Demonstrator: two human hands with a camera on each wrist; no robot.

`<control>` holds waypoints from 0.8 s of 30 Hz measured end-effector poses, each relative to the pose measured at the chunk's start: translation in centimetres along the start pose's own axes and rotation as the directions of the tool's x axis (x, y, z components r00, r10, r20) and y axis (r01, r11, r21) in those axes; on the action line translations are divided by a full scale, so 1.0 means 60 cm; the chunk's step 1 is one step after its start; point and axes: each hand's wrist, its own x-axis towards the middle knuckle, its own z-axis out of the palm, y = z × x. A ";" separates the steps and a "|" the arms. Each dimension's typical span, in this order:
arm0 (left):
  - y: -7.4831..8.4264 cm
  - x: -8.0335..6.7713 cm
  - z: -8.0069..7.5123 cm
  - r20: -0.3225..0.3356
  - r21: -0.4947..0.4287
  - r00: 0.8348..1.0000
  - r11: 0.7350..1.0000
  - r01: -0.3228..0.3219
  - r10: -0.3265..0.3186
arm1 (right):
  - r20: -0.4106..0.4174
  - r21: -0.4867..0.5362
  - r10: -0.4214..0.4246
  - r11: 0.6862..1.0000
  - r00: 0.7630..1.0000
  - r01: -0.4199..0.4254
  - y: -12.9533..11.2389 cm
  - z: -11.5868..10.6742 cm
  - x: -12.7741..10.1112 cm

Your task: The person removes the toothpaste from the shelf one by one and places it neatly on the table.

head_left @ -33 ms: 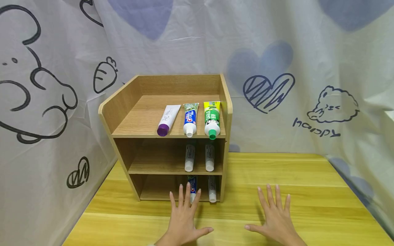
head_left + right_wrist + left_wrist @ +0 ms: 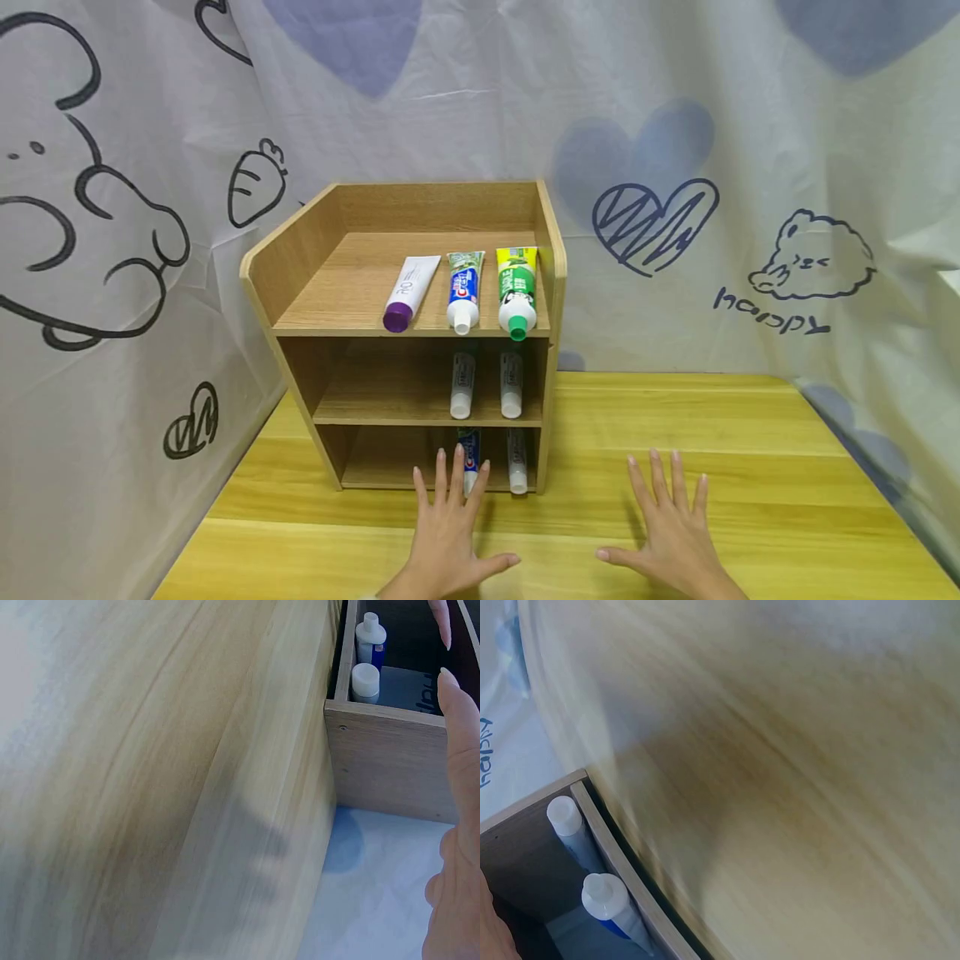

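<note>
- The left hand (image 2: 448, 537) is lying flat on the wooden surface (image 2: 750, 500), its grip released, fingers spread and reaching just in front of the shelf unit (image 2: 300, 258).
- The right hand (image 2: 673, 533) is resting flat too, grip released.
- A blue-and-white toothpaste tube (image 2: 469, 457) is lying on the bottom shelf, just beyond the left fingertips.

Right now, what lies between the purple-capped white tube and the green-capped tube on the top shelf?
Between the purple-capped white tube and the green-capped tube lies one blue-and-green toothpaste tube with a white cap, seen in the head view.
</note>
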 end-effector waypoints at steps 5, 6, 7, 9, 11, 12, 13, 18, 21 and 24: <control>-0.002 0.002 0.000 -0.008 0.008 1.000 1.000 -0.006 0.007 | 0.034 0.017 0.017 1.000 0.999 -0.018 0.001 -0.001 0.001; -0.002 0.003 0.000 -0.011 0.015 1.000 1.000 -0.009 0.009 | 0.042 0.019 0.022 1.000 0.999 -0.023 0.001 -0.002 0.001; -0.003 0.003 0.000 -0.011 0.020 1.000 1.000 -0.011 0.012 | 0.048 0.022 0.026 0.999 0.999 -0.027 0.001 -0.002 0.002; -0.006 0.003 -0.002 -0.005 0.026 1.000 1.000 -0.014 0.014 | 0.052 0.022 0.030 0.999 0.998 -0.031 -0.001 -0.003 0.002; -0.009 0.003 -0.005 0.014 0.030 1.000 0.999 -0.011 0.011 | 0.051 0.021 0.030 0.999 0.998 -0.031 -0.002 -0.004 0.002; -0.011 0.003 -0.007 0.028 0.033 1.000 0.999 -0.008 0.007 | 0.052 0.021 0.029 0.999 0.998 -0.030 -0.002 -0.005 0.002; -0.013 0.003 -0.009 0.041 0.031 0.999 1.000 -0.006 0.005 | 0.052 0.023 0.028 0.999 0.998 -0.029 -0.003 -0.005 0.003; -0.022 0.007 -0.028 0.111 0.025 0.994 1.000 0.014 -0.016 | 0.028 0.030 0.015 0.999 1.000 -0.016 -0.006 -0.011 0.006; -0.028 0.012 -0.043 0.148 -0.024 0.988 0.999 0.037 -0.033 | -0.004 0.034 0.000 0.999 1.000 0.000 -0.009 -0.015 0.009; -0.037 0.018 -0.058 0.175 -0.093 0.983 0.993 0.067 -0.050 | -0.050 0.051 -0.029 0.998 0.998 0.032 -0.012 -0.018 0.011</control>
